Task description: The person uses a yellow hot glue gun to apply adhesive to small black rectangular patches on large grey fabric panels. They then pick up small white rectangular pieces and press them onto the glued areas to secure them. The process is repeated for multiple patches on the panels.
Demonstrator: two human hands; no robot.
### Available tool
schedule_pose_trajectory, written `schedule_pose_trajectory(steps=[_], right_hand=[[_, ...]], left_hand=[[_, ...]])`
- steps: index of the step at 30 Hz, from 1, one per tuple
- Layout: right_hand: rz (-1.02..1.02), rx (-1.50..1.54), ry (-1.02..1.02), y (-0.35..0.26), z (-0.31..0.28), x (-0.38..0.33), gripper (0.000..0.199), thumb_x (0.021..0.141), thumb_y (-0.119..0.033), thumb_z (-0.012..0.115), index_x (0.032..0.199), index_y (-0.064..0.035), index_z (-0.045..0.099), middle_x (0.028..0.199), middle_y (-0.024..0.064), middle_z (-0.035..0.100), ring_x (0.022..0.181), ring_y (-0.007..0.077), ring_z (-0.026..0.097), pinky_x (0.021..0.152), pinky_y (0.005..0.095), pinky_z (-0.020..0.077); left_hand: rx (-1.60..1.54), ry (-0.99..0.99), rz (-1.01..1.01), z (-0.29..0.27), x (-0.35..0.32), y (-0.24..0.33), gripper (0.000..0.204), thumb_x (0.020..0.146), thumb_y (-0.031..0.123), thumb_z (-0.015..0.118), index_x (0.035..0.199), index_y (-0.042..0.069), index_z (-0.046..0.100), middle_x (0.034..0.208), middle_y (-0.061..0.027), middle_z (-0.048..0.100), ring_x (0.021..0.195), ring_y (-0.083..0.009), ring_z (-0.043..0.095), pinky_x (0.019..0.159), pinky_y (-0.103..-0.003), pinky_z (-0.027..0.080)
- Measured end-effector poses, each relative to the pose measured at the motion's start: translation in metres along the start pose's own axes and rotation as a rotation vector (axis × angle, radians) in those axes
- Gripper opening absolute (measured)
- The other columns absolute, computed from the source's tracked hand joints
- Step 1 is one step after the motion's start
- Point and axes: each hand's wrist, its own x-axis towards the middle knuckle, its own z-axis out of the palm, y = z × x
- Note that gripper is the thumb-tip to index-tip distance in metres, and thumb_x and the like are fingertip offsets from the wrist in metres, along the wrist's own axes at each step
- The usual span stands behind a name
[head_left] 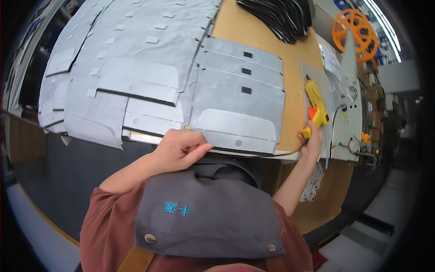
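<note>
My right hand (313,140) is wrapped round the handle of a yellow glue gun (316,96) with an orange trigger, at the table's right side. The gun's nozzle points away from me. My left hand (182,147) is closed at the table's front edge, thumb against curled fingers. It is by the near left corner of a grey fabric panel (217,97); whether anything is pinched in it is hidden. Overlapping grey panels lie there, with small black patches (246,90) near their right side and a pale band (235,121) on the nearest one.
More grey panels (140,50) with small white tabs cover the table's left. A stack of black pieces (283,18) lies at the back of the tan tabletop (294,63). Right of the gun stand a pale machine (346,131) and an orange reel (355,35). White cord (312,186) hangs below.
</note>
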Motion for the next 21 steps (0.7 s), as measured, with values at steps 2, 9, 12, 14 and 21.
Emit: schedule_pose_trajectory(steps=[2, 9, 12, 14, 21], right_hand=[[-0.038, 0.115, 0.016, 0.008, -0.005, 0.000, 0.032, 0.083, -0.023, 0.071, 0.104, -0.0024, 0.058, 0.079, 0.0063, 0.062, 0.067, 0.0186, 0.065, 0.060, 0.0256, 0.0546], [-0.214, 0.599, -0.033, -0.012, -0.034, -0.020, 0.033, 0.090, -0.016, 0.066, 0.116, 0.0006, 0.054, 0.092, 0.0119, 0.066, 0.082, 0.0210, 0.067, 0.068, 0.0258, 0.0565], [-0.348, 0.856, -0.286, -0.065, -0.041, -0.046, 0.040, 0.095, -0.006, 0.056, 0.132, 0.0021, 0.045, 0.114, 0.0167, 0.060, 0.101, 0.0237, 0.064, 0.072, 0.0284, 0.0572], [-0.372, 1.013, -0.586, -0.108, -0.058, -0.054, 0.045, 0.095, 0.001, 0.052, 0.138, 0.0001, 0.038, 0.122, 0.0154, 0.052, 0.107, 0.0224, 0.060, 0.078, 0.0307, 0.0561], [-0.445, 1.184, -1.053, -0.230, -0.078, -0.073, 0.053, 0.087, 0.010, 0.049, 0.135, 0.0005, 0.030, 0.121, 0.0117, 0.038, 0.092, 0.0169, 0.052, 0.076, 0.0318, 0.0445]], left_hand=[[0.037, -0.006, 0.011, -0.005, -0.006, -0.001, 0.019, 0.088, 0.016, 0.070, 0.073, 0.007, 0.062, 0.053, -0.0021, 0.051, 0.045, -0.0149, 0.048, 0.044, -0.028, 0.037], [0.106, -0.068, -0.010, -0.007, -0.019, -0.002, 0.018, 0.087, 0.027, 0.071, 0.097, 0.012, 0.070, 0.059, -0.0038, 0.057, 0.050, -0.0176, 0.057, 0.048, -0.029, 0.044], [0.149, -0.179, -0.052, -0.005, -0.018, 0.007, 0.031, 0.088, 0.033, 0.069, 0.111, 0.013, 0.069, 0.063, -0.0063, 0.061, 0.056, -0.0226, 0.061, 0.053, -0.033, 0.048], [0.167, -0.237, -0.024, -0.003, -0.016, 0.007, 0.040, 0.089, 0.040, 0.067, 0.119, 0.014, 0.067, 0.067, -0.0090, 0.064, 0.062, -0.0272, 0.064, 0.057, -0.036, 0.051], [0.376, -0.445, -0.041, -0.003, -0.038, -0.004, 0.042, 0.091, 0.047, 0.060, 0.114, 0.012, 0.068, 0.085, -0.0088, 0.071, 0.076, -0.0302, 0.068, 0.069, -0.039, 0.054]])
